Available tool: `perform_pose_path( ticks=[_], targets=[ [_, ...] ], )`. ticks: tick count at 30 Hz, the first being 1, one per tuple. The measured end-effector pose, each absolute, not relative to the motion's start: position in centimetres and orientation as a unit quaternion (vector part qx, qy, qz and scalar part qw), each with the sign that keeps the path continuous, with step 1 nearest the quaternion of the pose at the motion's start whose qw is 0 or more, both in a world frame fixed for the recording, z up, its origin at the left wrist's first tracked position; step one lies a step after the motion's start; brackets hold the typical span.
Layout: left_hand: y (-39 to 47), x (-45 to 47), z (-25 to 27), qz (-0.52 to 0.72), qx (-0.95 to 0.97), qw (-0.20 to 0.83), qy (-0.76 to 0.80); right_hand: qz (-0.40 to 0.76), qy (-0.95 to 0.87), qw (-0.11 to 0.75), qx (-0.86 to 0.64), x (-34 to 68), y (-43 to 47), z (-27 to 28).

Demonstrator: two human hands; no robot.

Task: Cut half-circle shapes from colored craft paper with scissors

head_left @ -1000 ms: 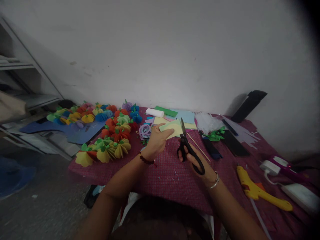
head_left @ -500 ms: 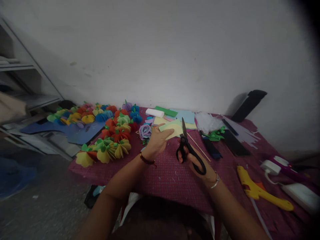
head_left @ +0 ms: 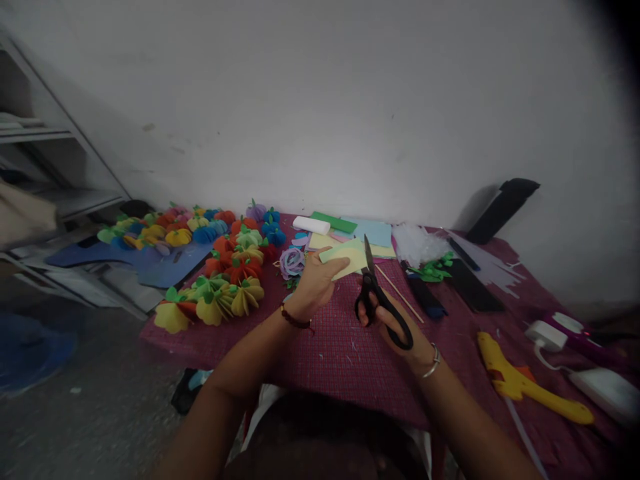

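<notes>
Between thumb and fingers, my left hand [head_left: 316, 280] pinches light yellow and pale green paper [head_left: 350, 258] above the table. My right hand [head_left: 390, 320] has its fingers in the handles of black scissors [head_left: 373, 283]. The blades point up and away from me, close by the paper's right edge; whether they touch it I cannot tell. Beneath the paper's far side lies a stack of coloured sheets [head_left: 377, 232]. A coil of lilac paper strips [head_left: 291, 264] rests left of my left hand. A thin wooden stick [head_left: 400, 293] lies behind the scissors.
Several colourful paper pumpkins [head_left: 245, 270] cover the table's left side, some on a blue board [head_left: 175, 267]. To the right lie green paper leaves [head_left: 433, 268], black strips [head_left: 475, 287], a yellow glue gun [head_left: 530, 387] and a white plug [head_left: 547, 335]. A wall stands behind.
The view has shifted very slightly. Both hands keep nearly the same pose, with the paper and scissors still held.
</notes>
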State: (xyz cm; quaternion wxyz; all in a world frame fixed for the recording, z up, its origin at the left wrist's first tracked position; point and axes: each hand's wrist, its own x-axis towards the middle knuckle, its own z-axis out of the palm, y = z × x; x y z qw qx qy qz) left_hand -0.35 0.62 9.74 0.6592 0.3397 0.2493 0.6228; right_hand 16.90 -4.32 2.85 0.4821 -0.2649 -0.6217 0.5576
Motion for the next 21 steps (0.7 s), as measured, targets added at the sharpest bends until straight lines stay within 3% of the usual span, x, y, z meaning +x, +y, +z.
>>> perform_pose_path(
  ticks=[13, 21],
  targets=[
    [-0.02, -0.13, 10.34, 0.618, 0.321, 0.678, 0.237, 0.475, -0.658, 0.496, -0.308, 16.44, -4.2, 2.91],
    [0.32, -0.27, 10.02, 0.619, 0.33, 0.671, 0.241, 0.491, -0.638, 0.496, -0.323, 16.56, -4.21, 2.81]
  ],
)
